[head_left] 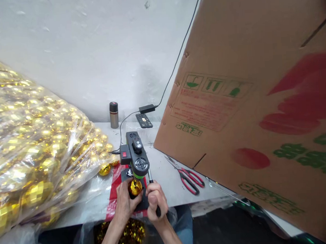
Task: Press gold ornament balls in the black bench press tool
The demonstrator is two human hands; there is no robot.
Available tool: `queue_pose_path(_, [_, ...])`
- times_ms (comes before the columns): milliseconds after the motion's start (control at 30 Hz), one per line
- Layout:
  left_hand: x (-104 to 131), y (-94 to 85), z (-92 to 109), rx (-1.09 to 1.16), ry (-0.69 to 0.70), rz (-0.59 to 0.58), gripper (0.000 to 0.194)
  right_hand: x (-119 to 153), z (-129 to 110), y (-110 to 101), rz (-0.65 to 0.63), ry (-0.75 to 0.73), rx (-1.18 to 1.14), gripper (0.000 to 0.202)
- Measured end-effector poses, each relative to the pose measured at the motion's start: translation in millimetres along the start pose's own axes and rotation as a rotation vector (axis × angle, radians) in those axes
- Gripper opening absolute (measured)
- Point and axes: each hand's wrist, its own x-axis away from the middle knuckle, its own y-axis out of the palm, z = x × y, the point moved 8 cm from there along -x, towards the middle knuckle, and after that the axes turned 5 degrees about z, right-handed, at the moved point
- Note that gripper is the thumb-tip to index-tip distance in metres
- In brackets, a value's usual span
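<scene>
A small black bench drill press (137, 152) with a red switch stands on the white table over a red sheet. Under its head sits a shiny gold faceted ball (135, 187). My left hand (126, 198) is closed around the ball from the left, thumb at its lower side. My right hand (157, 201) is wrapped around the black-ended lever (158, 211) at the machine's right side. Whether the machine's tip touches the ball I cannot make out. Another gold ball (104, 170) lies on the table left of the machine.
A large clear bag of gold balls (44, 153) fills the left. Red-handled scissors (189, 179) lie right of the machine, beside a big cardboard box (233, 107). Behind are a bottle (114, 115), a phone (144, 120) and a power adapter (147, 108). More gold pieces (130, 234) sit below the table edge.
</scene>
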Motion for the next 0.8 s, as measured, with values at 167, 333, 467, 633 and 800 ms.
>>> queue_pose_path(167, [18, -7.7, -3, -0.008, -0.002, -0.011, 0.049, -47, -14, -2, -0.081, 0.172, -0.054, 0.029])
queue_pose_path(333, [55, -39.6, -17, -0.137, 0.11, -0.02, 0.069, -58, -20, -4, -0.116, 0.185, -0.081, 0.028])
queue_pose_path(467, [22, -78.3, -22, -0.268, 0.139, 0.099, 0.052, -39, -14, -3, -0.092, 0.153, -0.086, 0.028])
queue_pose_path(633, [-69, -84.9, -27, -0.446, 0.054, 0.066, 0.041, -36, -14, -4, -0.078, 0.126, -0.095, 0.03])
queue_pose_path(800, [-95, -80.0, -38, -0.394, -0.032, -0.059, 0.029, -38, -17, -5, -0.101, 0.113, -0.09, 0.03])
